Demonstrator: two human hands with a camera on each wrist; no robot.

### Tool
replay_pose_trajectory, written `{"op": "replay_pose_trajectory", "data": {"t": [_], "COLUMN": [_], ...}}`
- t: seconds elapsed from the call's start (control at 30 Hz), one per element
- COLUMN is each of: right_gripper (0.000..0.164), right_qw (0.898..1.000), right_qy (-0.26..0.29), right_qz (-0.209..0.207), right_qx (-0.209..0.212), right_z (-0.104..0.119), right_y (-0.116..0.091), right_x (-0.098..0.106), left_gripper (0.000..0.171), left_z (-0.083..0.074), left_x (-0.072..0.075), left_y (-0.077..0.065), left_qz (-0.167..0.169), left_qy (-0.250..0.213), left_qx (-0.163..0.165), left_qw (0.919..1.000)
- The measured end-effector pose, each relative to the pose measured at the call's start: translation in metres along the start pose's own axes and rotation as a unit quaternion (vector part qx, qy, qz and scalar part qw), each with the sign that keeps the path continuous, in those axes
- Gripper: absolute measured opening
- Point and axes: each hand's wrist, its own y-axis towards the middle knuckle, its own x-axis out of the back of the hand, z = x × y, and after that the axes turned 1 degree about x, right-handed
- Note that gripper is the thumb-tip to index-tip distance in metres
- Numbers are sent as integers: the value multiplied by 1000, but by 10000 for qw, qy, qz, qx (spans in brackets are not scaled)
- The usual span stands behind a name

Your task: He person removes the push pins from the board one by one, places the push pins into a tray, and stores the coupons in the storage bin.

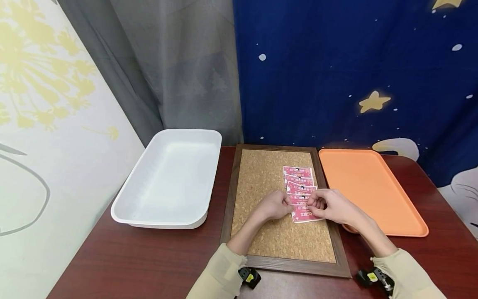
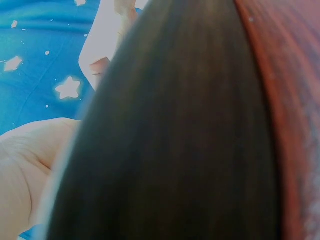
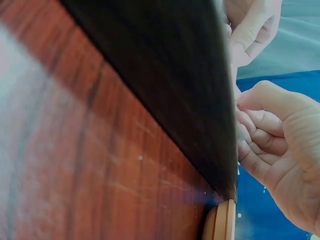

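At the far left of the head view I'm seeing a pale wall (image 1: 45,83) wearing a yellow dandelion print. Left of centre, a plain white tray (image 1: 168,174) is sitting on the dark red table (image 1: 149,253). The left hand (image 1: 275,204) is working near the centre, fingers bent, tips touching the left edge of the lowest coupon (image 1: 303,214); I can't tell whether they are pinching it. Under both hands a wood-framed corkboard (image 1: 257,174) is lying. On its right side five pink coupons are overlapping in a column, dark pins (image 1: 302,187) showing on the upper four. I'm reading 立减50元 on the top coupon (image 1: 297,172) and 立减50 on the lowest; the smaller line above is starting 无门, the rest blurring. The right hand (image 1: 334,203) is curling at the lowest coupon's right side, thumb and forefinger nearly meeting; I can't tell what they are gripping. Below it, a wrist camera (image 1: 377,277) is carrying a yellow label, its marks too small to read. An unmarked orange tray (image 1: 369,191) is lying at right.
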Motion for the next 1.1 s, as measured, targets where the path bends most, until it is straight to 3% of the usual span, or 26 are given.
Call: {"op": "replay_pose_trajectory", "data": {"t": [0.37,1.1], "right_gripper": [9,18], "right_qw": [9976,9976], "right_qy": [99,-124], "right_qz": [64,-529], "right_qx": [-689,-438], "right_z": [5,4], "right_y": [-7,-12], "right_x": [6,11], "left_gripper": [18,14], "left_z": [1,19], "left_x": [1,25], "left_y": [-5,-10], "left_qz": [-41,-294], "left_qy": [-541,-803], "left_qx": [86,-390], "left_qw": [9985,9956]}}
